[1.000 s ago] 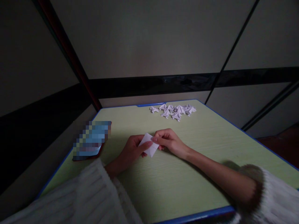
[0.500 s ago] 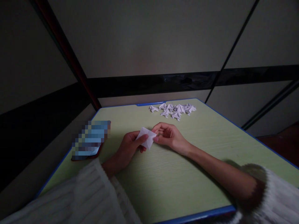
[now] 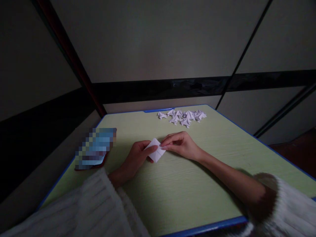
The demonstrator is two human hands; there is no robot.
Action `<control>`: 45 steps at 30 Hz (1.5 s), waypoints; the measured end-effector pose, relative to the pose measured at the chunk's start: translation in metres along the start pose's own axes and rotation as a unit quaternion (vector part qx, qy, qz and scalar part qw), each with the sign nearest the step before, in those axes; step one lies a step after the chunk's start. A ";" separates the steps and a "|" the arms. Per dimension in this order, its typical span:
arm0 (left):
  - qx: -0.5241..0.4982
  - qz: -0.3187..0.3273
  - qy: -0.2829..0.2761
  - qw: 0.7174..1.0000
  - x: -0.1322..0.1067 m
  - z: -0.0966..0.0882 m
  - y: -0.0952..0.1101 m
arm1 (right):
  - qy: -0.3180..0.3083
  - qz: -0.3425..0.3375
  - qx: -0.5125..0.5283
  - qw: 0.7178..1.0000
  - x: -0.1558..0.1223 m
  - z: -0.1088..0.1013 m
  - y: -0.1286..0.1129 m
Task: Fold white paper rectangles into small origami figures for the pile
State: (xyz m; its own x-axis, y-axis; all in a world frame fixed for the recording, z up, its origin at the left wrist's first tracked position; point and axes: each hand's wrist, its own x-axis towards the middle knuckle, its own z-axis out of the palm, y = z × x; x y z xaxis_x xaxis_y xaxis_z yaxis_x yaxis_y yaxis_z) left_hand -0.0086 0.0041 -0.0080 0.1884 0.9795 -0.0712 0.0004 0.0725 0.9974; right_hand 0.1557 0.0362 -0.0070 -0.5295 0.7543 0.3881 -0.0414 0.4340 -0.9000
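Observation:
A small white folded paper (image 3: 156, 150) is held over the middle of a pale green table (image 3: 172, 191). My left hand (image 3: 134, 161) grips its left side, thumb on top and fingers curled under. My right hand (image 3: 181, 144) pinches its right corner with fingertips pressed together. Both arms wear white knitted sleeves. The paper hangs just above the tabletop or rests on it; I cannot tell which.
A pile of several small white folded paper figures (image 3: 184, 117) lies at the table's far edge. A flat red-edged object (image 3: 95, 148), its surface blurred out, lies at the left edge. The table has a blue rim. Walls with dark rails stand behind.
The paper has been turned and lowered slightly between my hands. My right fingers have closed onto its right corner.

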 end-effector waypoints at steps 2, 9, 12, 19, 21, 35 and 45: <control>-0.011 -0.004 0.006 1.000 0.000 0.000 0.000 | -0.002 0.000 0.000 1.000 0.000 0.000 0.000; 0.031 -0.016 -0.012 0.999 -0.002 0.000 0.005 | -0.012 0.040 0.056 0.998 0.001 0.000 -0.001; 0.063 -0.015 -0.015 0.998 -0.002 0.000 0.005 | -0.030 0.060 0.087 0.994 0.001 -0.001 -0.002; 0.140 0.034 0.002 0.990 -0.001 -0.001 0.001 | 0.013 0.084 0.082 0.993 0.003 0.003 -0.004; 0.160 0.038 0.010 0.986 -0.001 0.000 0.001 | 0.030 0.113 0.073 0.990 0.004 0.005 -0.004; 0.247 0.044 0.040 0.967 -0.002 0.002 0.005 | 0.089 0.194 0.033 0.976 0.003 0.015 -0.003; 0.254 0.050 0.028 0.965 -0.001 0.000 0.003 | 0.087 0.195 0.018 0.977 0.003 0.014 -0.001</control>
State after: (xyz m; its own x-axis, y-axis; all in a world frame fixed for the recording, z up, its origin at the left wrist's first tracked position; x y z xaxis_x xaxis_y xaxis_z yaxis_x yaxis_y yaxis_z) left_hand -0.0083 0.0035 -0.0050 0.1584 0.9866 0.0401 0.4701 -0.1110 0.8756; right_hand 0.1423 0.0310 -0.0081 -0.3583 0.9328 0.0392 0.1025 0.0811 -0.9914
